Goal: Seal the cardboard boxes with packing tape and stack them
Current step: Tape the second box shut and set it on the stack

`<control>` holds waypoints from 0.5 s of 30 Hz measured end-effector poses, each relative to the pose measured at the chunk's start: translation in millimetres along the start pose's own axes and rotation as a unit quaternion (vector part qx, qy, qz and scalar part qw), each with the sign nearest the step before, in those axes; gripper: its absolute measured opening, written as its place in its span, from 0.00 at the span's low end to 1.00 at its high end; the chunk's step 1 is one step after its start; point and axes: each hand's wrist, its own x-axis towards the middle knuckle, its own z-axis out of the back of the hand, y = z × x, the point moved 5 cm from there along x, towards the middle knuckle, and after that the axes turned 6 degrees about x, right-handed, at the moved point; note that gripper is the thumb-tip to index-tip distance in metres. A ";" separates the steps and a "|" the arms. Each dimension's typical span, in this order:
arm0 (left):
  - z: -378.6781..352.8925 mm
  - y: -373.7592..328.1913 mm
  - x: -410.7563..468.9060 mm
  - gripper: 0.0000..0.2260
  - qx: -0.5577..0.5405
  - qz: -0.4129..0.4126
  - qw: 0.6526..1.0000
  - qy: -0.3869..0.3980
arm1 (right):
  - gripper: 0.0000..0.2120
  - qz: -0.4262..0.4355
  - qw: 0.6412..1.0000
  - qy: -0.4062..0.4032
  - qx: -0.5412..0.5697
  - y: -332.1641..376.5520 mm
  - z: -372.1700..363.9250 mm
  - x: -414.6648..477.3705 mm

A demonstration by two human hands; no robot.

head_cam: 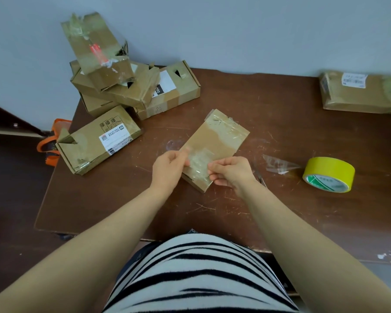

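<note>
Head view: the small flat box lies mid-table, with tape already over its far end. Over its near end a strip of clear tape is stretched between both hands. The left hand pinches the strip's left edge and the right hand pinches its right edge. Neither hand pins the box, so pressing the strip down could slide it and leave the tape askew or creased. Slack film might also fold and stick to itself. The yellow tape roll sits to the right, with a scrap of clear film near it. At the far left the pile of boxes is uneven and its top box is tilted, so adding another could topple it.
</note>
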 end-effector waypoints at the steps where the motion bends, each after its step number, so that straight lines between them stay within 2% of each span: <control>1: -1.6 2.8 2.7 0.12 0.006 -0.001 1.000 0.004 | 0.03 0.000 1.000 -0.001 -0.005 -0.8 -1.3 0.4; 5: -6.3 10.2 6.6 0.07 0.038 -0.021 0.999 -0.012 | 0.03 0.004 0.999 -0.012 -0.034 -3.7 -2.9 2.1; 15: -5.9 -7.8 6.1 0.09 0.214 -0.091 0.972 -0.037 | 0.05 0.016 0.990 -0.059 -0.128 -1.7 -6.9 5.7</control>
